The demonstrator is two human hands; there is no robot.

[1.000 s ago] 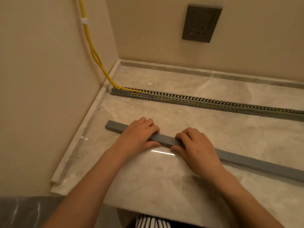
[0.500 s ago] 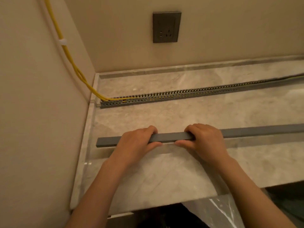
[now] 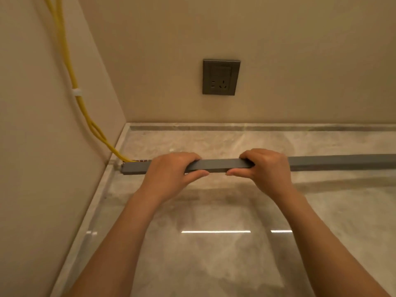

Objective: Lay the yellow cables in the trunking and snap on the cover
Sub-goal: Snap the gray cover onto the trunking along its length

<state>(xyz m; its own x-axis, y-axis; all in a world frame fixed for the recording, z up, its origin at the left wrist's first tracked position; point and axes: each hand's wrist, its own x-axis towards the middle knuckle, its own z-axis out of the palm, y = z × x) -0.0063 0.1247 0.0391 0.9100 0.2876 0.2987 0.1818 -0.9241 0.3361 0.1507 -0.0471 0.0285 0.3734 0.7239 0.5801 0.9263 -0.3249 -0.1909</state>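
Cover (image 3: 220, 166) plain mid-grey, no pattern. Cables (image 3: 70, 73) bright yellow, white clip (image 3: 77, 92) at 10 o'clock. Socket (image 3: 221, 77) dark grey at 12 o'clock. Walls (image 3: 278, 50) flat beige. Surface (image 3: 214, 264) glossy marble, grey-beige, cloudy veining, paler border strip along the edges.

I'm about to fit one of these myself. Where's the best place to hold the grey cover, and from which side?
Hold the grey cover along its long edges, from above and the near side, as the left hand and right hand do: fingers over the far edge, thumbs on the near one. It is long and thin, so two spaced hands probably keep it straight.
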